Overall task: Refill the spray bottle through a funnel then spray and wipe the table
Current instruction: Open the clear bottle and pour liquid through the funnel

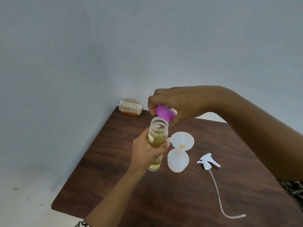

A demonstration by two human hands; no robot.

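My left hand (146,154) grips a clear bottle (157,136) of yellow liquid, upright above the brown table (180,202); its mouth stands uncovered. Just above that mouth my right hand (177,105) holds a purple cap (164,113). To the right of the clear bottle stands a white translucent spray bottle (177,161) with a white funnel (182,140) seated in its neck. The white trigger sprayer head (208,161) lies loose on the table further right, its long dip tube (219,197) curving toward the near edge.
A wire napkin holder (130,107) with white napkins stands at the table's far left corner against the grey wall. A white patch (211,116) shows behind my right forearm. The table's left edge drops to a pale floor (24,194).
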